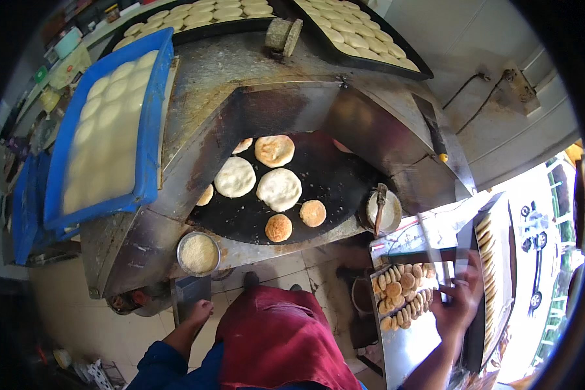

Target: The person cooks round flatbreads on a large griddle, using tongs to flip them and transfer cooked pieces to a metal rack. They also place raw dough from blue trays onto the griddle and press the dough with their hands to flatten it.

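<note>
My left hand (202, 312) hangs low beside the red apron (278, 336), fingers curled, with nothing seen in it. At the right, my right hand (456, 304) is raised over a metal tray (404, 351) of small browned flatbreads (394, 290); its grip is on a blurred, long pale tool (431, 243), whose kind I cannot tell. On the dark round griddle (341, 185) before me lie pale dough rounds (279, 189), a partly browned one (274, 150) and small browned flatbreads (278, 228). A bowl of sesame seeds (198, 253) stands at the griddle's near left edge.
A pot with a brush (390, 212) stands right of the griddle. Its metal surround (282, 109) rises behind. A blue tray (148, 146) of dough balls stands left; black trays (341, 56) of dough rounds lie at the back. A scraper with a yellow-tipped handle (436, 139) rests at upper right.
</note>
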Available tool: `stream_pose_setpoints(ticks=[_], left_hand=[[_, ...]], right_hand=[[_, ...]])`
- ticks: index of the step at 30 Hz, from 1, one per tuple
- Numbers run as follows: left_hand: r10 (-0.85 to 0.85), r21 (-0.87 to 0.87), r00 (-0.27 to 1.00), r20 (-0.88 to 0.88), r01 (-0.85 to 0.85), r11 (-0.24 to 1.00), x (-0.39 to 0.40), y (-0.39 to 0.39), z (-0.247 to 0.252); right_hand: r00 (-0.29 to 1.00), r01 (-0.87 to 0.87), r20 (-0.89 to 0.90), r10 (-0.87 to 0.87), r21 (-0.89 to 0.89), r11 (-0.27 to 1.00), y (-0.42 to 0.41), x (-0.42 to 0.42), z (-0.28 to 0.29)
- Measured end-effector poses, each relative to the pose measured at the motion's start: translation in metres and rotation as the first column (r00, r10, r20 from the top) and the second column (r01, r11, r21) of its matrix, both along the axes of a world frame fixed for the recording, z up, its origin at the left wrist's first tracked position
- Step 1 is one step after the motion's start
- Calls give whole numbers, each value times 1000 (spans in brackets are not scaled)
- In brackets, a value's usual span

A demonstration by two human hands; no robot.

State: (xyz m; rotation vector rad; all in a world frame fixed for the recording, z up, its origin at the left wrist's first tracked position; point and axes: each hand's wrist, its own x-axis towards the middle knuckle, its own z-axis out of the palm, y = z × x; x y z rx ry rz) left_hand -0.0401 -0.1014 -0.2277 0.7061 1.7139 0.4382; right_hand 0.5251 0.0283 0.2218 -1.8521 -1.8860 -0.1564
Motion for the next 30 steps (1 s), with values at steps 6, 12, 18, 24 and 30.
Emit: stream_pose_setpoints(ticks=[6, 12, 18, 24, 30], left_hand=[[28, -43, 977, 211, -20, 999, -61, -28, -47], [-82, -103, 975, 204, 105, 989, -103, -68, -81], [-462, -61, 886, 43, 464, 884, -84, -36, -71], [-551, 135, 814, -181, 576, 806, -64, -6, -57], [-500, -41, 857, -122, 499, 865, -18, 0, -29]], right_hand=[[964, 93, -179, -196, -464, 881, 25, -96, -135], [967, 244, 88, -238, -580, 777, 30, -110, -206], [960, 224, -43, -275, -466, 856, 21, -98, -226], [922, 315, -34, -386, -515, 797, -88, -50, -205], [765, 530, 63, -641, -628, 571, -218, 65, -218]])
